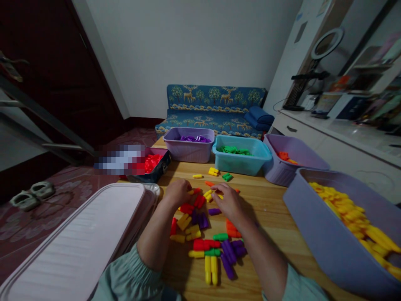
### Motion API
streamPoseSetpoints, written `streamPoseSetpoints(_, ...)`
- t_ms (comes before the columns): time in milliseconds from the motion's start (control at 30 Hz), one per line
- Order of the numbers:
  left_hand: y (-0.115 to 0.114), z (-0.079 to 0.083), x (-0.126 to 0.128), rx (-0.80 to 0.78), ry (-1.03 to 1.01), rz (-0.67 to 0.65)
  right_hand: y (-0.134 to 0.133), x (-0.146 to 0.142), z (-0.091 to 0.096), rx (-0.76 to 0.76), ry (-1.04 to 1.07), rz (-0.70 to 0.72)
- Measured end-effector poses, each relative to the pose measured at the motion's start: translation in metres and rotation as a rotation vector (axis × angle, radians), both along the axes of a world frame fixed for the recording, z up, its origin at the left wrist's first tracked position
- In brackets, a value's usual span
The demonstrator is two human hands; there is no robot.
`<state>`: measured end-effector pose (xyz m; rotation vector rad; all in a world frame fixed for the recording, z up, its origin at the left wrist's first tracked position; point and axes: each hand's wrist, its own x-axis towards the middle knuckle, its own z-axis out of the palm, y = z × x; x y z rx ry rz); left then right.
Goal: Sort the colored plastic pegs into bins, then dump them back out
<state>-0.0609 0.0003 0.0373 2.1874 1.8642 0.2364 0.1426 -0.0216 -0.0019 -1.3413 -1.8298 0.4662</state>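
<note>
A heap of small plastic pieces (pixel 206 238) in red, yellow, purple, green and orange lies on the wooden table (pixel 269 217). My left hand (pixel 177 193) rests at the heap's far left edge, fingers curled on small red and yellow pieces. My right hand (pixel 228 200) lies beside it, fingers bent over yellow pieces (pixel 208 195); what they grip is hidden. A few stray yellow (pixel 213 171) and green pieces (pixel 227 177) lie further back.
Sorting tubs stand along the back: a dark box of red pieces (pixel 153 165), a purple tub (pixel 189 146), a teal tub of green pieces (pixel 241 155), a lilac tub with orange pieces (pixel 290 161). A large tub of yellow pieces (pixel 338 225) is right; a pink lidded box (pixel 84 234) left.
</note>
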Motion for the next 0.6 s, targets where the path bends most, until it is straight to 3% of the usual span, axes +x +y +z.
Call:
streamPoseSetpoints(100, 0.004, -0.003, 0.008, -0.022, -0.121, -0.019, 0.000, 0.000, -0.002, 0.001, 0.047, -0.001)
streamPoseSetpoints(333, 0.007, -0.006, 0.018, -0.333, -0.913, -0.221, -0.002, -0.007, 0.006, -0.153, 0.555, 0.011)
streamPoseSetpoints(433, 0.005, -0.013, 0.022, -0.347, -0.977, -0.253, -0.004, -0.006, 0.013, -0.173, 0.617, 0.016)
streamPoseSetpoints(600, 0.010, -0.021, 0.020, -0.241, -0.841, -0.182, 0.002, 0.011, 0.014, -0.079, 0.698, -0.214)
